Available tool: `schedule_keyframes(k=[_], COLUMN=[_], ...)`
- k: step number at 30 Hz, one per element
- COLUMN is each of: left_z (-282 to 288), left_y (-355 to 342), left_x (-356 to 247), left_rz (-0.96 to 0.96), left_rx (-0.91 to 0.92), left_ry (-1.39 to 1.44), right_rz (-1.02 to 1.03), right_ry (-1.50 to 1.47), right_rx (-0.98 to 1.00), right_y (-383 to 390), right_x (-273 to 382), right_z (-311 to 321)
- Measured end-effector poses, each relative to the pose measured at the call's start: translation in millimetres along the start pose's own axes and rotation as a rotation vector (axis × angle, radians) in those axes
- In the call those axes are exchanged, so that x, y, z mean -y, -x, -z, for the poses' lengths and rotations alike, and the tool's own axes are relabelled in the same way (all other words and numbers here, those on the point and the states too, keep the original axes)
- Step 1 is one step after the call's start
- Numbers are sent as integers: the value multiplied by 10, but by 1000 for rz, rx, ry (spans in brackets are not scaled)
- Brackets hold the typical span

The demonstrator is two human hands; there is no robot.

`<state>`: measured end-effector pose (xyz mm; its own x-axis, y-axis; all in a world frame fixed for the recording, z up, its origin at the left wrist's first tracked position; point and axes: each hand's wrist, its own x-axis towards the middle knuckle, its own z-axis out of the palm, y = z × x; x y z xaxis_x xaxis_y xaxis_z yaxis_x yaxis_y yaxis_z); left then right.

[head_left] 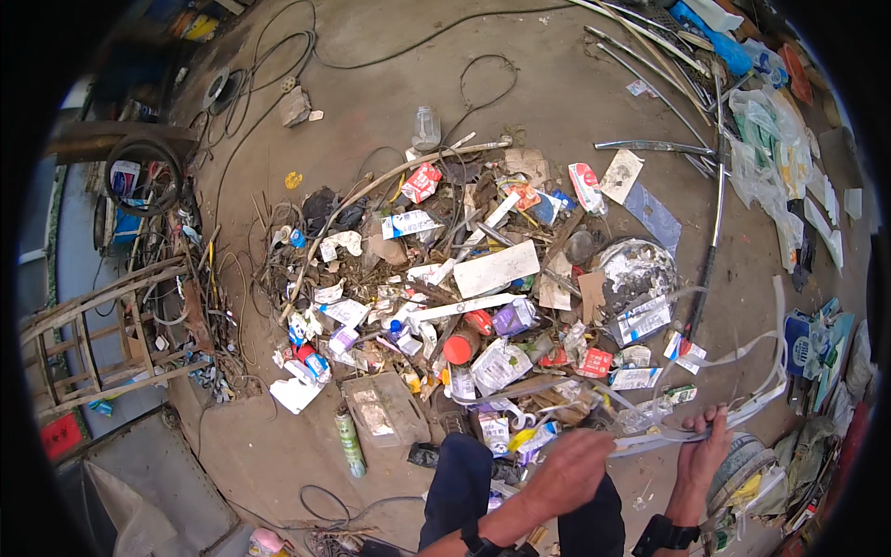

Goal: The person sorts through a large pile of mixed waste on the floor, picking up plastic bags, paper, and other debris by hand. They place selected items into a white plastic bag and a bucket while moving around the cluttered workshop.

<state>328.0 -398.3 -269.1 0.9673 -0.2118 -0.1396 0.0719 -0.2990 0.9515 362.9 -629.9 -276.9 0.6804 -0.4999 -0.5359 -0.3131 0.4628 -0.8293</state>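
Both hands grip one long white plastic strip — thin, flat and bent, with clear tubing looping off it. The left hand and right hand hold it low over the floor, just beside one big trash pile.

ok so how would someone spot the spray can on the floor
Start at the big heap of litter in the middle of the concrete floor. At its near left edge lies a flat, dirty plastic container; the spray can lies just left of it. It is a slim green cylinder, alone on bare floor.
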Motion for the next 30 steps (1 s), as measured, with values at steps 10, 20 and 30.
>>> schedule_keyframes(k=[10, 20, 30], left_z=[2054, 2494, 2565], left_y=[15, 94, 280], left_x=[2816, 4861, 3611], left_rz=[725, 1046, 1074], left_rx=[-350, -258, -143], left_ry=[-545, -262, -457], right_rz=[-212, -307, -409], right_ry=[147, 293, 217], right_rx=[-1, -101, -11], right_y=[135, 185, 156], right_x=[-1330, -1824, -1954], right_z=[-29, 32, -104])
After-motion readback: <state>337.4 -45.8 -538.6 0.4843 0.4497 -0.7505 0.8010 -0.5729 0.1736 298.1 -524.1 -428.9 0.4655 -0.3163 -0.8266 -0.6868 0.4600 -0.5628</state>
